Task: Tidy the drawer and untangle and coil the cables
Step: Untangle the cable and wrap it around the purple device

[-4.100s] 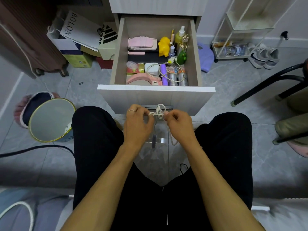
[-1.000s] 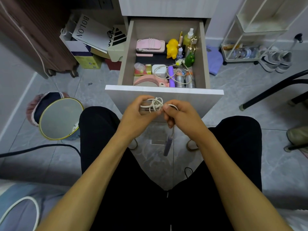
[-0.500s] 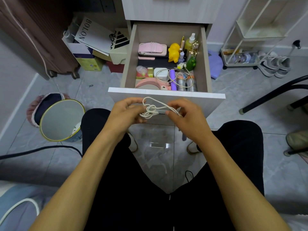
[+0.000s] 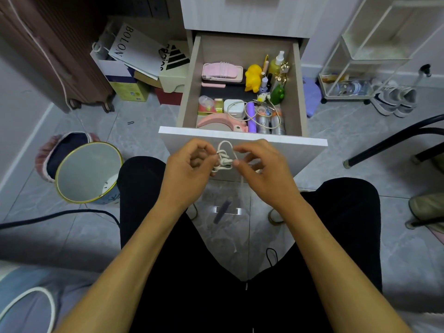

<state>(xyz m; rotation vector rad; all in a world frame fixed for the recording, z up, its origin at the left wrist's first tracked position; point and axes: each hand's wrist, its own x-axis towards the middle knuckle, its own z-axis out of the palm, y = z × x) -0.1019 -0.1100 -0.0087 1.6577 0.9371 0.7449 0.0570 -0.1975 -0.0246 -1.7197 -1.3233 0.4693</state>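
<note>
The cable (image 4: 224,157) has bunched tighter between left hand (image 4: 189,168) and right hand (image 4: 259,168).

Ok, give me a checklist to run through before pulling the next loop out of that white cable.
1. Left hand pinches the tangled white cable: ok.
2. Right hand pinches the same bundle from the other side: ok.
3. Cable free of knots: not ok, several loops are bunched between the fingers.
4. Loose end hanging free below the hands, with a blurred dark piece under it: ok, though whether that piece is joined to the cable cannot tell.
5. Open wooden drawer ready to take the coil: not ok, the second white cable lies loose over the items at its front.
</note>
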